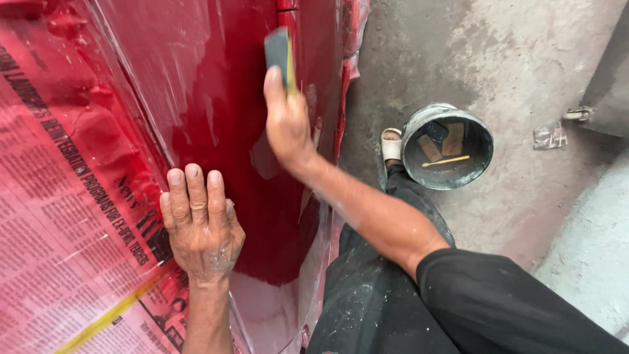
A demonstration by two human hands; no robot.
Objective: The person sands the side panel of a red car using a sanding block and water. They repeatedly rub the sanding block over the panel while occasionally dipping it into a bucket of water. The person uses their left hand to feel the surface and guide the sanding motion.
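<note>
Right hand (286, 121) grips a dark sanding block (278, 51) with a yellowish edge, fingers closed around its lower end, block pressed flat against the glossy red car panel (216, 98). Block stands above the hand, long axis roughly upright, running along the panel's vertical seam just to the right of it. Right hand is the one on the block; the left is well apart, lower and to the left. Left hand (200, 226) is open, fingers spread and flat, palm on the panel right at the edge where the masking newspaper (59, 216) begins, holding nothing. Panel looks wet and shiny, deep red, with pale streaks and reflections across it; the lower part near the left wrist looks lighter and duller. Newspaper is tinted red by overspray, with a yellow tape strip (108, 318) crossing its lower corner. On the concrete floor (524, 59) to the right stands a round dark bucket (447, 145) holding water, with what look like brownish blocks and a thin yellow stick in it. A sandalled foot (391, 144) touches the bucket's left side. Dark trousers (367, 295) are spattered with pale dust. A crumpled scrap (549, 136) lies farther right on the floor.
</note>
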